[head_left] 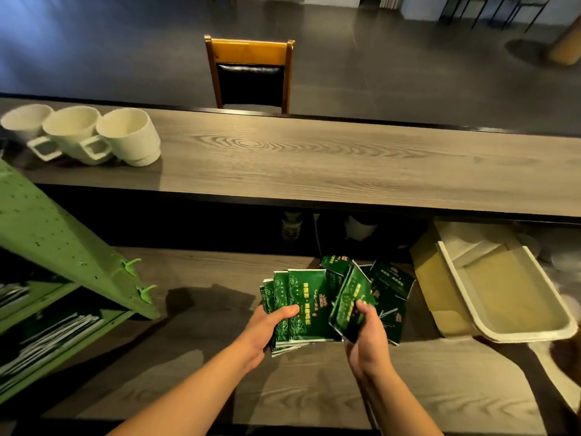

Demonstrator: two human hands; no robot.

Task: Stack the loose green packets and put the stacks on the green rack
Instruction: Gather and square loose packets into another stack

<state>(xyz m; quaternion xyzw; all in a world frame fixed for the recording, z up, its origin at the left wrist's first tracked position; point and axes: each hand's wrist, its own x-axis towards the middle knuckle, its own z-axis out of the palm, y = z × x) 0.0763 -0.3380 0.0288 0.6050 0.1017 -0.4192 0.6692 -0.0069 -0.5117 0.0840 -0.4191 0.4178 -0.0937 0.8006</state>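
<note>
Printing shows only on the flat dark green foil packets (309,305) fanned in the left hand (267,325). On the front one, vertical columns of yellow-green characters run down the middle, with a small red mark just beside them, over pale swirl patterns; the characters are too small and blurred to read. The tilted green packet (349,302) pinched by the right hand (369,335), just right of that fan, carries similar yellow columns, equally illegible. No other lettering, number or sign can be made out.
</note>
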